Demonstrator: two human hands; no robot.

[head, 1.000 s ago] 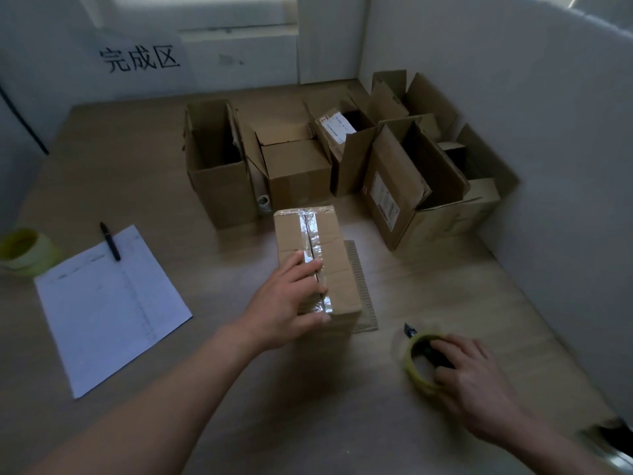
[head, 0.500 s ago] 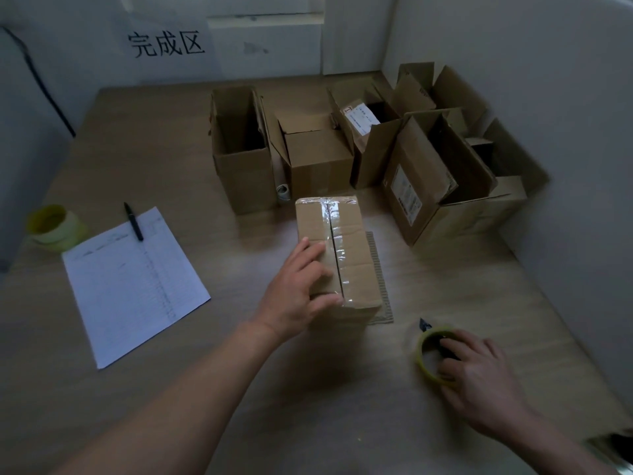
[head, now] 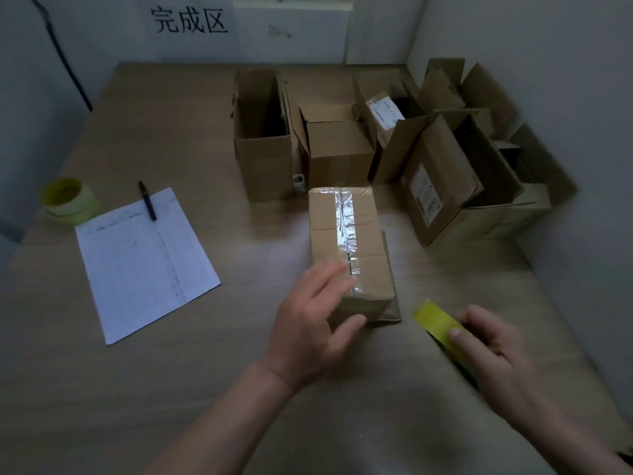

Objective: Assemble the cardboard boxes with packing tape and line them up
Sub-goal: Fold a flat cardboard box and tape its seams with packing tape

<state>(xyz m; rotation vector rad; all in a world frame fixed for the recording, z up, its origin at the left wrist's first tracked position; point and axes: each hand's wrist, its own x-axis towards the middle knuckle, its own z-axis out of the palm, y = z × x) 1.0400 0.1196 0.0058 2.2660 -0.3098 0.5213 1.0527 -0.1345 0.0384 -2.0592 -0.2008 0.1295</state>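
A: Taped box (head: 349, 248) sits mid-table (head: 137, 389), clear tape strip (head: 346, 231) down its top seam. We see a flat corrugated sheet (head: 394, 303) poking out under its right edge, mostly hidden.

B: Left hand (head: 311, 323) grip? We'd say grasping the box's near-left corner, fingers over the top, thumb on the near face. Blurred though.

A: Agreed. Right hand (head: 493, 351) pinches the yellow tape roll (head: 436, 320), lifted just right of the box. Roll is smeared; its lower part is behind the fingers.

B: Behind the box, a cluster of open boxes (head: 263, 138) at the table's far right. We can't count them; flaps overlap. One carries a white label (head: 385, 109), unreadable.

A: Small pale thing (head: 299, 181) between two of them, can't tell what.

B: Left side: printed sheet (head: 144, 262), text too small, black pen (head: 147, 200) across its top edge, second yellow roll (head: 68, 200) near the left edge. Wall sign (head: 190, 20) at the back.
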